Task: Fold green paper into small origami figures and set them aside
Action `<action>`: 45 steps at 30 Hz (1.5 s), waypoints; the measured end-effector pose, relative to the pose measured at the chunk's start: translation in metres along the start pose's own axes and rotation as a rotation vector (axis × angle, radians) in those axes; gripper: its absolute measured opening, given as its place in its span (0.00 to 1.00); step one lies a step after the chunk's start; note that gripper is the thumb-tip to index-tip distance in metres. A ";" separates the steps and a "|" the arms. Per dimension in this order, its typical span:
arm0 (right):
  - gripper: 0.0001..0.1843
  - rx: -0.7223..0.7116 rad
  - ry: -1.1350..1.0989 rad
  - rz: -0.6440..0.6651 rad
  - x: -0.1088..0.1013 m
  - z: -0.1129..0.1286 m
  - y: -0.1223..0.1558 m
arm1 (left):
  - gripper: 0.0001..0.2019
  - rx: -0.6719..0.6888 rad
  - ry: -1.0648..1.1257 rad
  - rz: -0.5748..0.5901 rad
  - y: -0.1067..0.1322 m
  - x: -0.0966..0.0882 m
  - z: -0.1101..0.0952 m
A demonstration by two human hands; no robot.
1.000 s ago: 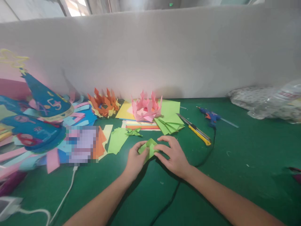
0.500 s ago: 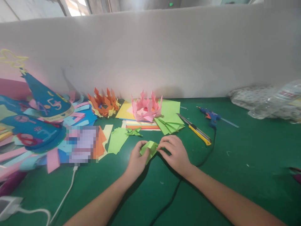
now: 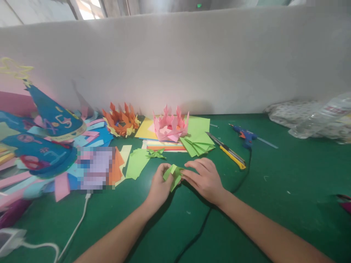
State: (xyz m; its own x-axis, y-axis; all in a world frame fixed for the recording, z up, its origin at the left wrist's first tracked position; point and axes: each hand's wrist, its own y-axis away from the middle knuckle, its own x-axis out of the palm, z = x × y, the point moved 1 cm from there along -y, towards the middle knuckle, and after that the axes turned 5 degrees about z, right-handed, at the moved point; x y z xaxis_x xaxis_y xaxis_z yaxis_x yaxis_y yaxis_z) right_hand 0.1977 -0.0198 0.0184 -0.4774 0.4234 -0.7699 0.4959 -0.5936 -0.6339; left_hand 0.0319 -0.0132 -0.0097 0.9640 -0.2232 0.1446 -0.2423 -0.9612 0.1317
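Between my hands is a small folded piece of light green paper (image 3: 175,178). My left hand (image 3: 159,184) is closed on its left side, thumb in front. My right hand (image 3: 205,179) pinches its right edge, with the upper finger lifted off. Just beyond them lies a small folded green paper shape (image 3: 156,153). Flat green paper pieces (image 3: 136,163) lie to its left, and a fan of green strips (image 3: 199,147) to its right. A pink paper crown (image 3: 170,126) stands behind, on stacked coloured sheets.
An orange paper crown (image 3: 123,122) and blue decorated cone hats (image 3: 56,113) stand at left among paper strips. A yellow utility knife (image 3: 231,157) and a corded blue glue gun (image 3: 245,136) lie at right. A plastic bottle (image 3: 319,117) lies far right. A white partition (image 3: 175,65) closes the back.
My right hand's upper finger has lifted and straightened away from the paper, while its other fingers stay at the right edge. My left hand holds nearly still.
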 end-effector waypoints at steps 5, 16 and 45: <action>0.08 -0.105 -0.031 0.004 0.001 -0.001 0.001 | 0.12 -0.009 0.043 -0.023 0.000 0.000 -0.002; 0.06 -0.297 -0.037 0.043 0.002 -0.005 0.006 | 0.09 0.046 -0.198 -0.104 -0.001 -0.006 -0.004; 0.16 -0.061 -0.166 0.204 -0.001 -0.005 0.002 | 0.16 0.044 -0.163 -0.110 0.001 -0.005 0.000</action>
State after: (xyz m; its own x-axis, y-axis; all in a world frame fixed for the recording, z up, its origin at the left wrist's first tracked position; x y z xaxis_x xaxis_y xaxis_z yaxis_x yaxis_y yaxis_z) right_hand 0.2030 -0.0182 0.0175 -0.4732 0.1779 -0.8628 0.6346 -0.6105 -0.4739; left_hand 0.0268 -0.0127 -0.0101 0.9902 -0.1364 -0.0296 -0.1331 -0.9866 0.0941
